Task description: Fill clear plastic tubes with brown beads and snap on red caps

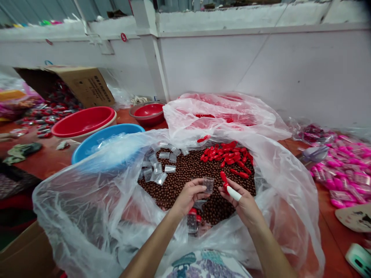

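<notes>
My left hand (189,194) grips a small clear plastic cup (208,185) between thumb and fingers. Close beside it, my right hand (242,199) pinches a red plastic piece (223,178); a white covering sits on one of its digits. Both hands are above many round brown balls (185,170) in a large clear plastic bag (87,193) with its mouth spread wide. More clear cups (158,168) lie on the balls at the left, and red pieces (228,151) are heaped at the right. Filled cups with red ends (191,221) rest below my left hand.
Blue (116,133) and red (84,120) basins stand at the left. Behind them, a tipped cardboard box (89,87) spills red-ended items. A second plastic bag (199,104) with red pieces lies beyond. Pink packages (348,166) are piled at the right. A white wall (232,61) bounds the back.
</notes>
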`<action>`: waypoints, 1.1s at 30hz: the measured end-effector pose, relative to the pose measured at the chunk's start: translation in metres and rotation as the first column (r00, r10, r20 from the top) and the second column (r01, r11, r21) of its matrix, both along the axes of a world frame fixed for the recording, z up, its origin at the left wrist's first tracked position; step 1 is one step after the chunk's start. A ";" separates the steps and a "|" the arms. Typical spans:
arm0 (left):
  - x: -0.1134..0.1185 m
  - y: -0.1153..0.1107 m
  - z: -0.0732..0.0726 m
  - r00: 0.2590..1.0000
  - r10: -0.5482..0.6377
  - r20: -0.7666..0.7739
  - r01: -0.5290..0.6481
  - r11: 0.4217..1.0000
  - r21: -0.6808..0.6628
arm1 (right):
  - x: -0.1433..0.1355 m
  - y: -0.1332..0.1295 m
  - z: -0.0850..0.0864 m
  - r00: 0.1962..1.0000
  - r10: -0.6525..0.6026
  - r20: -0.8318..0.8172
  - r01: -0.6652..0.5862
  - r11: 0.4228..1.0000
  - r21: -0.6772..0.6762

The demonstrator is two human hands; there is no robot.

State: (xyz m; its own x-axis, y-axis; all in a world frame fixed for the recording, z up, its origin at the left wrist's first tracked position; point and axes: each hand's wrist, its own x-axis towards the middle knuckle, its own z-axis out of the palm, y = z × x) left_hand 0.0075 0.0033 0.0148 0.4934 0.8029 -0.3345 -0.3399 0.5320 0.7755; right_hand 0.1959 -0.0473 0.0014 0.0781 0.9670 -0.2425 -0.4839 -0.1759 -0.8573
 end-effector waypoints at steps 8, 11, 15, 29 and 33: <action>0.002 -0.009 -0.004 0.996 -0.030 -0.084 0.034 0.998 0.049 | -0.005 0.007 0.002 0.984 -0.034 0.175 0.032 0.999 0.016; 0.006 -0.012 -0.006 0.987 -0.065 -0.144 0.081 0.990 0.111 | -0.007 0.010 0.003 0.942 -0.050 0.333 0.012 0.993 0.114; 0.009 -0.014 -0.010 0.974 -0.071 -0.217 0.110 0.978 0.176 | -0.010 0.010 0.005 0.829 -0.057 0.557 -0.099 0.964 0.247; 0.008 -0.016 -0.006 0.995 -0.015 -0.099 0.011 0.999 -0.038 | -0.006 0.004 -0.012 0.333 -0.141 0.932 -0.488 0.821 0.298; 0.009 -0.017 -0.008 0.996 0.026 -0.082 -0.030 0.998 -0.049 | -0.012 0.006 -0.016 0.335 -0.187 0.923 -0.464 0.820 0.334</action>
State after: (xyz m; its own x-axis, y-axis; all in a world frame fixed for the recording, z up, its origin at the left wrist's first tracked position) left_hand 0.0164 -0.0137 0.0067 0.4405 0.7973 -0.4127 -0.2922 0.5620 0.7738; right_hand 0.1840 -0.0413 -0.0147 -0.2237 0.9098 0.3497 0.6224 0.4094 -0.6671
